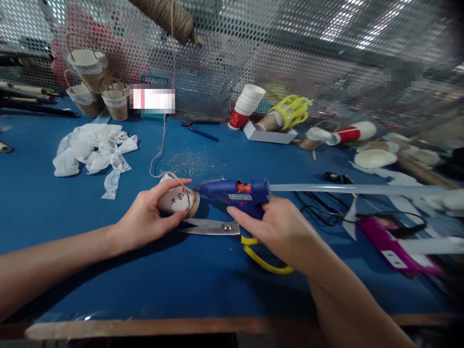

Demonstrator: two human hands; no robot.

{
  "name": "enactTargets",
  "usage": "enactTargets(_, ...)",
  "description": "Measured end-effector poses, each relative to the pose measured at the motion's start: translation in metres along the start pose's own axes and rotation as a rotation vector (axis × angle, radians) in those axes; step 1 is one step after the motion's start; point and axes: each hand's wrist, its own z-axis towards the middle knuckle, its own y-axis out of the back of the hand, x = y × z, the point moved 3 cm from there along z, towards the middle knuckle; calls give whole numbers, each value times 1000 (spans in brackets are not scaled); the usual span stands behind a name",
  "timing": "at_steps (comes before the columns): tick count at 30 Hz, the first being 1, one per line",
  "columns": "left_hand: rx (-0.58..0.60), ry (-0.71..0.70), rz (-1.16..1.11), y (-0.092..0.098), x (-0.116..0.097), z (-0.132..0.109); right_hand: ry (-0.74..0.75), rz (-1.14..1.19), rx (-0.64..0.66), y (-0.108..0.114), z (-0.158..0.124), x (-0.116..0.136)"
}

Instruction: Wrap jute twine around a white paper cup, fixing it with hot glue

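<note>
My left hand [154, 208] grips a white paper cup [174, 200] lying on its side, with twine wound around its right end. From the cup, the twine [163, 140] runs up toward a hanging spool [166, 19]. In my right hand [279, 224] is a blue hot glue gun [232, 191], its nozzle close to the wound end of the cup; I cannot tell if they touch. A long clear glue stick [348, 189] sticks out of its back. Yellow-handled scissors [217, 228] lie beneath the gun, partly covered by my right hand.
Crumpled white lace [90, 147] lies on the left of the blue table [72, 222]. Behind it stand several twine-wrapped cups [116, 101]. Pliers [201, 129], stacked paper cups [246, 106] and a small white box [270, 134] sit along the mesh. Black cables [322, 212] and a purple box [395, 244] are rightward.
</note>
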Motion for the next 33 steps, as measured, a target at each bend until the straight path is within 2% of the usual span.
enactTargets(5,0,-18,13,0,1,0,-103,82,73,-1,2,0)
enactTargets(9,-4,13,7,2,0,1,-226,350,140,-1,6,-7)
enactTargets(11,-15,41,8,3,-1,2,-198,493,119,0,11,-14)
enactTargets(13,-32,57,3,4,-2,2,-194,532,39,2,19,-24)
enactTargets(16,-52,35,1,6,-4,1,-249,313,-56,4,32,-38)
enactTargets(20,-63,-22,-6,7,-5,-1,-318,129,-16,-1,49,-44)
enactTargets(24,-66,-16,-10,7,-6,-2,-308,66,4,-11,65,-48)
enactTargets(28,-70,-3,-32,7,-7,-1,-252,-72,-76,-15,76,-52)
enactTargets(30,-68,3,-38,7,-8,-1,-210,-126,-137,-12,74,-44)
enactTargets(33,-56,4,-46,6,-7,-1,-83,-124,-164,-9,61,-13)
